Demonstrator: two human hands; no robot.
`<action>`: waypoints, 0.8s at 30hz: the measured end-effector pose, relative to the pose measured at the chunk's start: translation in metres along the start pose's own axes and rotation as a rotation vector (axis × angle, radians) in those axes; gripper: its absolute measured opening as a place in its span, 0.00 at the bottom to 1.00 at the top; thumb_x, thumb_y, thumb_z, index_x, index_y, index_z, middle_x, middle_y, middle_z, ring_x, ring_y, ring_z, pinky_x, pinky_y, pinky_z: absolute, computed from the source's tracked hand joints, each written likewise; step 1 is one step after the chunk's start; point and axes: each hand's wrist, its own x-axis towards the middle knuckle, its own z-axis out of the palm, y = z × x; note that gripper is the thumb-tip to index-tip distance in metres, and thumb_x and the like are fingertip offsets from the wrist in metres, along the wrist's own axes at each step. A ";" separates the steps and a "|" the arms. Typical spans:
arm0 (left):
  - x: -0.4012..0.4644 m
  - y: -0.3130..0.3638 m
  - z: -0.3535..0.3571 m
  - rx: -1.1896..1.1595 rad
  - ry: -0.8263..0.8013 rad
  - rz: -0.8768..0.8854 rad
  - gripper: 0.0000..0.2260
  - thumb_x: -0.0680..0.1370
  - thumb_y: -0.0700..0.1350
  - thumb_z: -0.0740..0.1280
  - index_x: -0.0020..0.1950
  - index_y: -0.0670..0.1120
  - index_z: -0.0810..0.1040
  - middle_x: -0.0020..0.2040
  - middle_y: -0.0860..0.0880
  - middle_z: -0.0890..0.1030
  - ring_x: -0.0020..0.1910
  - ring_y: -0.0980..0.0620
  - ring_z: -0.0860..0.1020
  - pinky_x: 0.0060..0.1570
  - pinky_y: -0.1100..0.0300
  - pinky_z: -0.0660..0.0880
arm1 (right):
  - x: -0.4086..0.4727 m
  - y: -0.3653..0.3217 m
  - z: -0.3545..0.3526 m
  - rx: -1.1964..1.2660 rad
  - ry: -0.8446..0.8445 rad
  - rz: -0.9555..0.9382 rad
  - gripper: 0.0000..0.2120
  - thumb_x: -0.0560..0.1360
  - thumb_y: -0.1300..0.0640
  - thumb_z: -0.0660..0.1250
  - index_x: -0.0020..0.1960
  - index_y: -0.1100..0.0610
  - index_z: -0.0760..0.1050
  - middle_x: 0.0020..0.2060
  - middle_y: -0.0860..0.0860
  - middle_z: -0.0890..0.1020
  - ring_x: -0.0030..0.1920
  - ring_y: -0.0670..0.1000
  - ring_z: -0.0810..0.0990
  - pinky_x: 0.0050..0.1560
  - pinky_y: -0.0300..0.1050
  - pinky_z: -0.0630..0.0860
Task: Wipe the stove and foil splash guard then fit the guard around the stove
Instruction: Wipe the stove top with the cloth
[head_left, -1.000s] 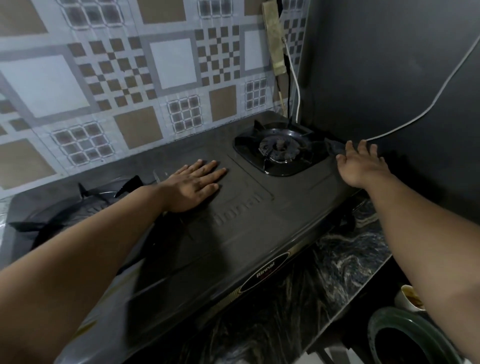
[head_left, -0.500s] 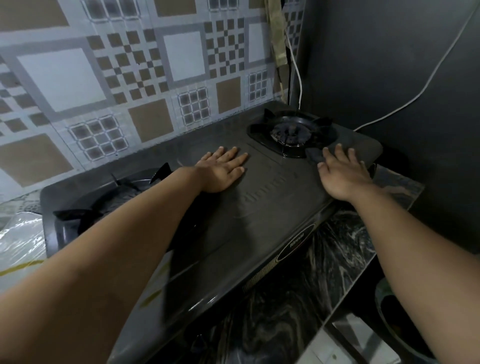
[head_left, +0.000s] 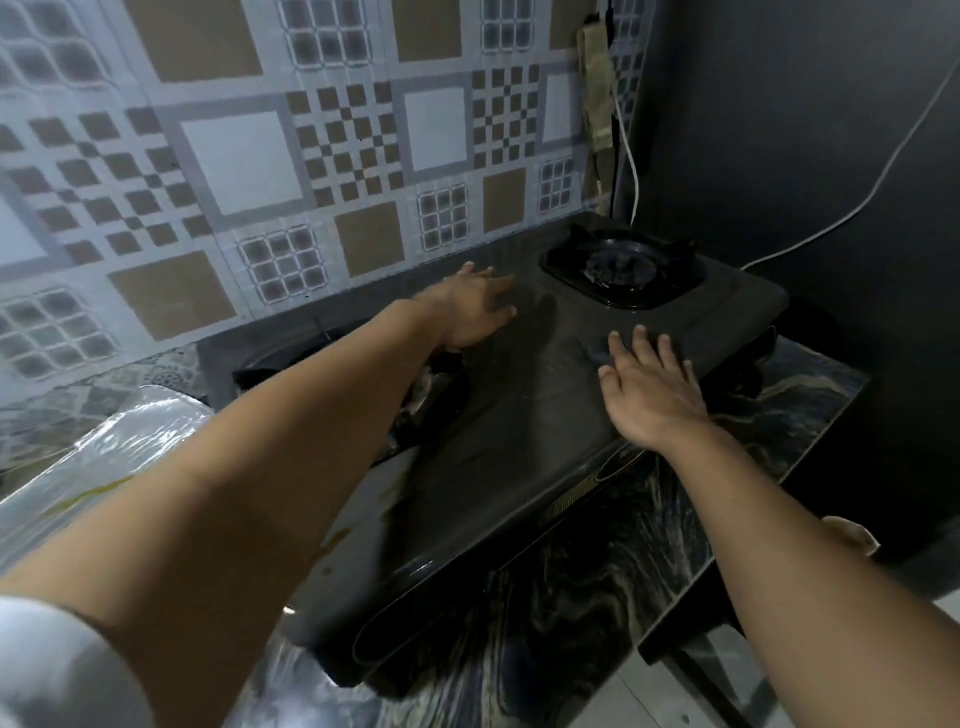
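A black two-burner gas stove (head_left: 519, 441) stands on a marbled counter against the patterned wall. My left hand (head_left: 475, 309) lies flat on the stove top between the burners, fingers spread. My right hand (head_left: 649, 389) presses with straight fingers on a small dark cloth (head_left: 597, 354) on the stove's front right part; only the cloth's edge shows past my fingertips. The right burner (head_left: 621, 270) is in full view, while my left arm hides most of the left burner (head_left: 291, 364). The shiny foil splash guard (head_left: 104, 457) lies at the stove's left end.
The dark marbled counter (head_left: 597, 597) runs in front of the stove and ends close on the right. A dark wall with a white cable (head_left: 852, 208) stands right of the stove. A pale bowl rim (head_left: 852, 538) shows below the counter's right edge.
My right hand has slid with the cloth from the stove's back right corner toward the front middle. My left hand has stayed flat on the stove top.
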 end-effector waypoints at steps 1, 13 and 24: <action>-0.013 -0.003 -0.006 -0.031 0.050 -0.005 0.28 0.83 0.56 0.57 0.81 0.50 0.56 0.81 0.45 0.56 0.80 0.44 0.50 0.77 0.48 0.50 | -0.003 -0.002 0.000 0.000 -0.011 -0.006 0.28 0.82 0.44 0.42 0.80 0.48 0.44 0.80 0.50 0.43 0.79 0.56 0.39 0.77 0.58 0.41; -0.216 -0.050 0.012 -0.397 0.712 -0.399 0.22 0.78 0.51 0.63 0.71 0.47 0.74 0.70 0.46 0.75 0.70 0.48 0.72 0.71 0.52 0.66 | -0.024 -0.013 -0.001 -0.011 -0.060 -0.121 0.27 0.82 0.44 0.43 0.80 0.48 0.46 0.80 0.50 0.42 0.79 0.56 0.40 0.76 0.61 0.42; -0.265 -0.022 0.109 -1.446 0.735 -0.611 0.26 0.85 0.43 0.57 0.81 0.54 0.52 0.74 0.56 0.66 0.62 0.56 0.75 0.58 0.62 0.76 | -0.042 -0.024 0.004 -0.028 -0.049 -0.241 0.27 0.82 0.44 0.44 0.80 0.49 0.48 0.80 0.51 0.45 0.79 0.57 0.41 0.75 0.63 0.44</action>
